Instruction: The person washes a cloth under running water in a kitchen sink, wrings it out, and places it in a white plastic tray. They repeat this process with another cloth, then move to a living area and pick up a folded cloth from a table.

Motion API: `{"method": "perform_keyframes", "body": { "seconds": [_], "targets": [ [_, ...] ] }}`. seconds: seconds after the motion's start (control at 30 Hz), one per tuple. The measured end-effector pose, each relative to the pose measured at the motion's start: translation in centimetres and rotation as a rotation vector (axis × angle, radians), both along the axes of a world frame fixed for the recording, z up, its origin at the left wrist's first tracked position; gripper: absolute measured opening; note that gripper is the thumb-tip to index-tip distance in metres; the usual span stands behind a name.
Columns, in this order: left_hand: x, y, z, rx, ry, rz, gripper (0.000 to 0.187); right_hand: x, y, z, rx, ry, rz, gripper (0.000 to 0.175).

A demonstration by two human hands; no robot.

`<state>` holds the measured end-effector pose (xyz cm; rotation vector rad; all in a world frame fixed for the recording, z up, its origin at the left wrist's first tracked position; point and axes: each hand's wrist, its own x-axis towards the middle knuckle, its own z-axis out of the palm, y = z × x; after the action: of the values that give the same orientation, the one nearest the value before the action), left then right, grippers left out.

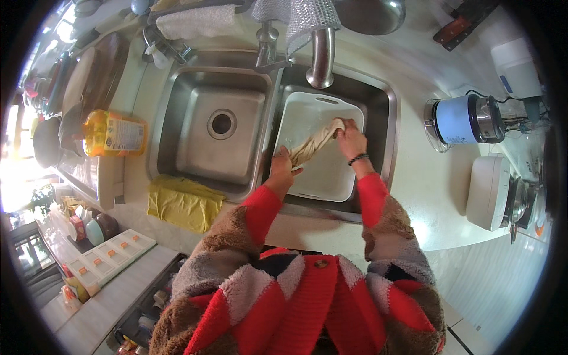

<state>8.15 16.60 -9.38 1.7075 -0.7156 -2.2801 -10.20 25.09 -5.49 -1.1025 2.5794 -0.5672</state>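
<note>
A beige cloth [316,142], bunched into a long twist, stretches slantwise between my two hands. My left hand [284,168] grips its lower end, near the left side of a white plastic basin [328,177]. The upper end is in my right hand [352,140], which has a dark bracelet at the wrist. Both hands are over the basin, which sits in the right bowl of a stainless steel sink [379,97]. Some liquid seems to lie in the basin, though its depth cannot be told. Above the basin's far edge hangs the metal faucet spout [320,66].
The left sink bowl [191,133] has a round drain [222,124]. A yellow cloth [184,202] drapes over the counter's front edge. An orange detergent bottle [115,134] stands left of the sink. On the right are a blue appliance [455,120] and a white appliance [488,193].
</note>
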Motion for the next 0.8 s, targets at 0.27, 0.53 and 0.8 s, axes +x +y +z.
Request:
{"method": "perform_keyframes", "body": {
  "seconds": [0.27,0.53,0.8],
  "targets": [
    [2.2,0.7,-4.5,-0.335,0.098,-0.357,0.042,-0.9,3.6,-0.1,0.548,0.174,0.828,0.057],
    [1.8,0.5,-2.0,0.203,0.224,-0.207,0.053,7.4,-0.8,-7.6,0.448,-0.108,0.145,0.029],
    [1.4,-1.6,-0.5,0.464,0.456,-0.156,0.048,12.3,1.6,3.7,-0.275,-0.290,0.388,0.031]
  ]
}}
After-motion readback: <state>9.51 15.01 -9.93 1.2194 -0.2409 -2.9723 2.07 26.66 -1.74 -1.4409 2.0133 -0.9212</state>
